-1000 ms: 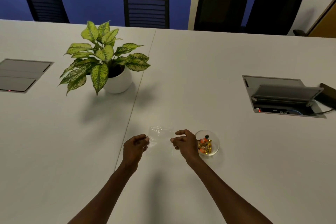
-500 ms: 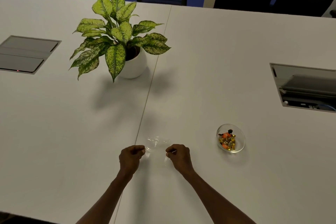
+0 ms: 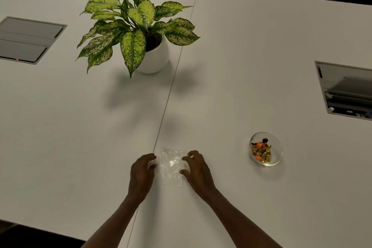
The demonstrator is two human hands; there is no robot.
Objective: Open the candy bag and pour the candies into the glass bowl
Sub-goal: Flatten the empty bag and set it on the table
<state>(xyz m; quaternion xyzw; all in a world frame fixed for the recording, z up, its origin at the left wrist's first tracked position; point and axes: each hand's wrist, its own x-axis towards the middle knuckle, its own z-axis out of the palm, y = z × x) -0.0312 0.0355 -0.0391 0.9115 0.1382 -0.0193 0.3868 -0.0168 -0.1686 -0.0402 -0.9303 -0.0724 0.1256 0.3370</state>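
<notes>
The clear plastic candy bag (image 3: 171, 167) lies flat on the white table between my hands and looks empty. My left hand (image 3: 141, 173) is curled at the bag's left edge, its fingertips hidden. My right hand (image 3: 198, 171) rests at the right edge with fingers spread, thumb and forefinger touching the plastic. The small glass bowl (image 3: 278, 147) stands to the right, apart from both hands, and holds gold and orange wrapped candies (image 3: 261, 151).
A leafy plant (image 3: 136, 24) in a white pot (image 3: 155, 58) stands behind the bag. A shut cable hatch (image 3: 26, 39) is set into the table at far left, an open one (image 3: 346, 90) at far right. The table's near edge (image 3: 40, 227) runs at lower left.
Both hands brought the bag away from the bowl, toward me and to the left, and laid it flat on the table. My right fingers have spread. The view has tilted down.
</notes>
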